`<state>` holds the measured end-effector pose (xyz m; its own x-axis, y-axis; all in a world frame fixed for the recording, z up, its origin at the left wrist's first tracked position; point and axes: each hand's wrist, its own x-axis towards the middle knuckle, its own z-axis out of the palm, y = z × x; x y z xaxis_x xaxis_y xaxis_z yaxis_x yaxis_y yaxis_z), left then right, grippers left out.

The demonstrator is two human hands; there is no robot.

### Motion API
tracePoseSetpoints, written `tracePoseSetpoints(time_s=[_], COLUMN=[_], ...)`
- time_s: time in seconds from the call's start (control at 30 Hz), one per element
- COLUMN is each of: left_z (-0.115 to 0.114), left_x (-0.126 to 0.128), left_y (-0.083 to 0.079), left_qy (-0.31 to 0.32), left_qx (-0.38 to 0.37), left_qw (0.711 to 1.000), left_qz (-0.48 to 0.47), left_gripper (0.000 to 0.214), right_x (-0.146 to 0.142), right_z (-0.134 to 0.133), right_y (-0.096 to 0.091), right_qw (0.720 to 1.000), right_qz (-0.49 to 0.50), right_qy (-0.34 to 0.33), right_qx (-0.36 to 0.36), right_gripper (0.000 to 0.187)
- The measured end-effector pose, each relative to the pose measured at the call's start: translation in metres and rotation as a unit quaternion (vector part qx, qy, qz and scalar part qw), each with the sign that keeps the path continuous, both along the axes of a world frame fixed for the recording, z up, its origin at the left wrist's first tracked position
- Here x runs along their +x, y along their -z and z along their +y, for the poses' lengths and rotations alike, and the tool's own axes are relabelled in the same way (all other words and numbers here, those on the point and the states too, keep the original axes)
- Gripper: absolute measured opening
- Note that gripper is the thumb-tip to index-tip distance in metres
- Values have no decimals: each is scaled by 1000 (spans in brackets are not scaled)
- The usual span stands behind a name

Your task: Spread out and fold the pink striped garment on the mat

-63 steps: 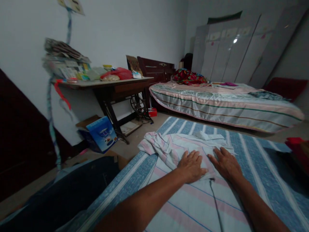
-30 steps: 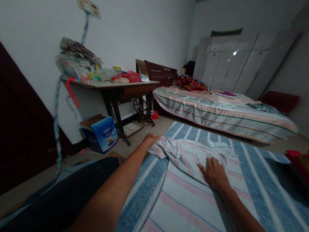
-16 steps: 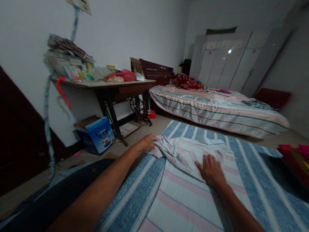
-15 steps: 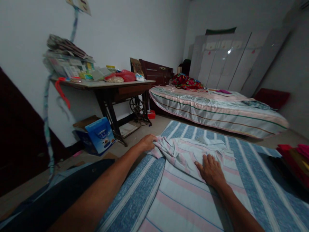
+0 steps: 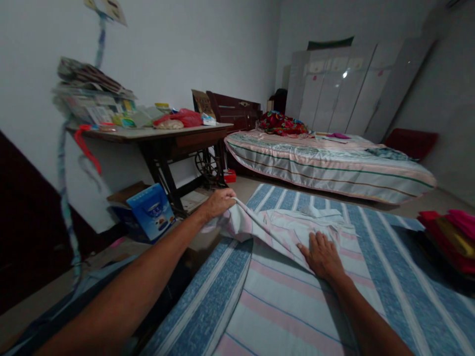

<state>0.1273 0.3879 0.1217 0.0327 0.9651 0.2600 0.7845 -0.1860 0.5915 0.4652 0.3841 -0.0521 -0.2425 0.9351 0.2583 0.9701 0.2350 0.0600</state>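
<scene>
The left hand (image 5: 218, 202), raised at the left edge of the blue-and-white striped sheet (image 5: 403, 277), has its fingers curled together on a gathered edge of the striped shirt (image 5: 285, 291). The right hand (image 5: 322, 253), farther in over the sheet, lies palm down on the shirt, its fingers extended and slightly apart, gripping nothing. The shirt, pale with pink bands and thin blue lines, is spread along the middle of the sheet; its rumpled part lies toward the sheet's far end. Between the hands the fabric forms a raised, slanting fold, the lifted portion hanging over the sheet's left edge.

A stack of folded clothes (image 5: 445, 237), red, pink and yellow, rests at the right side of the sheet. To the left of the sheet, on the floor, stands a blue carton (image 5: 150, 212) with its flap upright. Beyond the carton, left of the sheet's far end, is a treadle sewing table (image 5: 129, 132) bearing a clear storage box (image 5: 94, 106) and a red plastic bag (image 5: 181, 117). Past the far end of the sheet, across a strip of floor, stands a bed (image 5: 326, 173) with a red floral quilt (image 5: 284, 123); the pale wardrobe (image 5: 334, 94) is farthest from the sheet.
</scene>
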Motion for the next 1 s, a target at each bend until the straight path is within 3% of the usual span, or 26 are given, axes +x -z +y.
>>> tracePoseSetpoints(time_s=[0.1,0.17,0.27,0.37,0.5,0.67,0.83,1.0], left_z=[-9,-17,-27,-32,-40,-61,-74,-80], left_x=[2,-5,-23,-43,-57,-51,-42,-19], left_y=[-17,-20,-12,5,24,28,17,-12], left_qy=[27,60,80,77,76,39,42,81], left_qx=[-29,-117,-266,-348,-366,-335,-367,-396], left_qw=[999,990,958,929,924,929,904,885], left_qz=[33,57,72,102,78,-153,-216,-229], left_gripper=[24,28,32,28,21,30,36,36], right_x=[-1,-2,-2,-3,-3,-2,-2,-2], right_z=[1,2,2,2,0,-1,-1,-1], right_y=[-2,-3,-5,-7,-11,-13,-16,-21], right_qw=[1000,1000,1000,999,1000,999,998,997], right_qz=[12,14,15,16,16,28,27,29], right_qy=[6,6,11,14,11,14,20,24], right_qx=[-7,-12,-24,-30,-23,-30,-47,-62], right_gripper=[73,74,75,74,73,71,69,69])
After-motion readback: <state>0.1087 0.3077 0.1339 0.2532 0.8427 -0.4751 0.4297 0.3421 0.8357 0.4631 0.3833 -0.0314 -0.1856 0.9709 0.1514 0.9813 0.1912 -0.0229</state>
